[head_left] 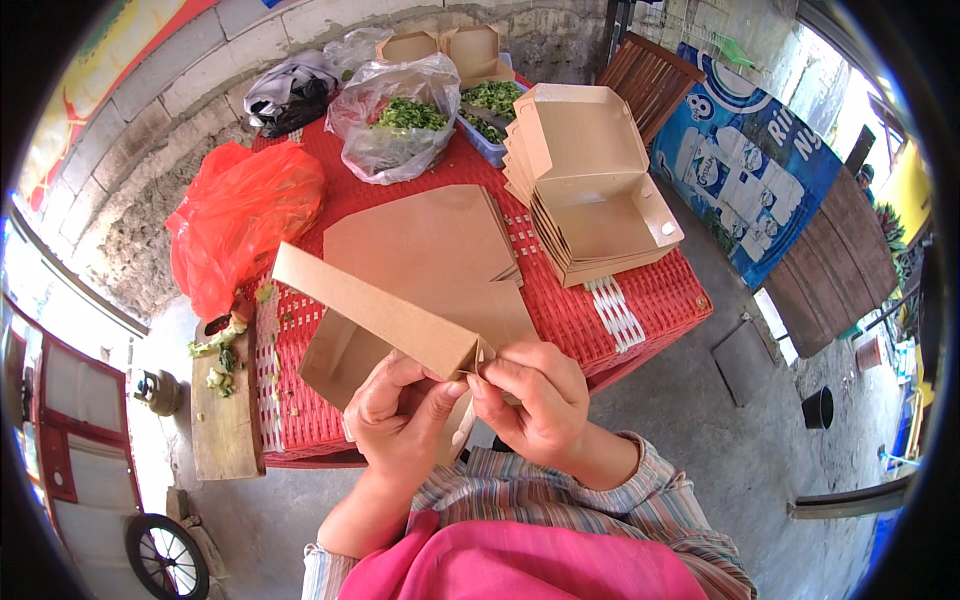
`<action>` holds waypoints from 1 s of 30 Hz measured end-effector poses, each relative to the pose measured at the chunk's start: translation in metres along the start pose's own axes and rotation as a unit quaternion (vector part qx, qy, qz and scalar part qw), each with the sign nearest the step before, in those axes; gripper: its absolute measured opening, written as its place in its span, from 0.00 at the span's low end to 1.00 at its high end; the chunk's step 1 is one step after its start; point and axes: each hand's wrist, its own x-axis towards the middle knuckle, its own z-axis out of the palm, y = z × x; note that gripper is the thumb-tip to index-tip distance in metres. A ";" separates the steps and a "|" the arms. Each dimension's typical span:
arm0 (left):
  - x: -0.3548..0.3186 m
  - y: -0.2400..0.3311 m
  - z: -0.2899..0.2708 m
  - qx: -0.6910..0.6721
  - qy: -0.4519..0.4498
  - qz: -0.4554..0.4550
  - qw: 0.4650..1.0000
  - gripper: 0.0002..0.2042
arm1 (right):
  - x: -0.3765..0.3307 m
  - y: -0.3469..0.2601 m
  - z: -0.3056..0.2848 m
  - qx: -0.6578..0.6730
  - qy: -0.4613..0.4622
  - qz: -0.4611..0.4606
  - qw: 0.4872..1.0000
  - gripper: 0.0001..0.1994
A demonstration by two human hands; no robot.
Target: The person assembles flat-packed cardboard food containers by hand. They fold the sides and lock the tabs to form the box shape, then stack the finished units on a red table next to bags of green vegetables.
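Both hands grip a brown cardboard food box [375, 312], partly folded and tilted above the front of the red woven table. My left hand [398, 408] is closed on the box's near corner, thumb and fingers pinching the cardboard. Beside it, my right hand [532, 400] pinches a small flap at the same corner, its fingertips close to the left thumb. Part of the box's lower side is hidden behind my hands. Just beyond lies a stack of flat cardboard blanks [420, 235]. To its right stands a nested stack of folded, open boxes [600, 215].
On the red woven table [660, 300] sit a red plastic bag [240, 220], a clear bag of chopped greens [410, 115] and a blue basket [490, 150] of greens. A wooden board [228, 430] with vegetable scraps is at the left edge. A wooden chair [650, 80] stands behind.
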 end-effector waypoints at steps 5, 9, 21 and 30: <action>0.004 -0.001 -0.001 0.078 -0.009 0.032 0.996 0.08 | 0.003 0.004 -0.002 -0.003 -0.008 0.008 1.000 0.13; 0.004 -0.002 -0.004 0.052 -0.005 0.046 0.998 0.07 | 0.007 0.002 -0.006 0.018 -0.031 0.021 0.999 0.11; 0.007 0.008 0.010 -0.317 -0.007 -0.126 0.940 0.11 | 0.007 0.000 -0.011 0.032 -0.024 0.009 0.999 0.10; 0.003 -0.003 -0.002 -0.128 0.031 -0.019 0.991 0.05 | 0.006 -0.002 -0.007 0.100 0.004 0.089 0.991 0.12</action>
